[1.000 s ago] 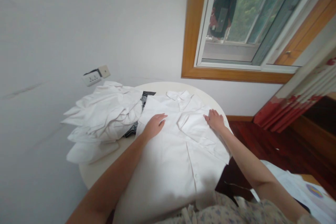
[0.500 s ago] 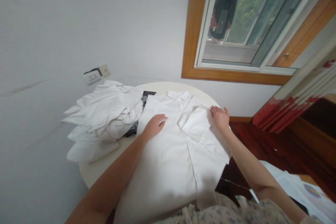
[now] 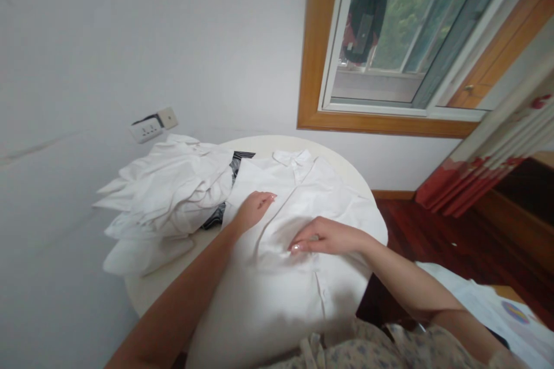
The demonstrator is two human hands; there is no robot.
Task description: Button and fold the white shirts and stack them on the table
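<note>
A white button-up shirt (image 3: 277,294) lies spread over a round table, its collar at the far side and its lower end toward my body. My left hand (image 3: 252,209) rests on the shirt's left half, fingers drawn together against the cloth. Over the shirt's middle, my right hand (image 3: 326,236) pinches white fabric between thumb and fingers. That side of the shirt is folded across the front, its edge running diagonally between my hands. The cloth under my right fingertips is partly hidden.
A heap of crumpled white clothes (image 3: 173,184) sits at the table's left, beside a black striped cloth (image 3: 215,216). The round table (image 3: 346,170) stands against the wall below a window. Lower right, white cloth (image 3: 476,300) lies on something low.
My right hand has moved from the table's right edge to the shirt's middle, bringing the right side of the fabric over. My left hand stays nearly in place, its fingers closer together.
</note>
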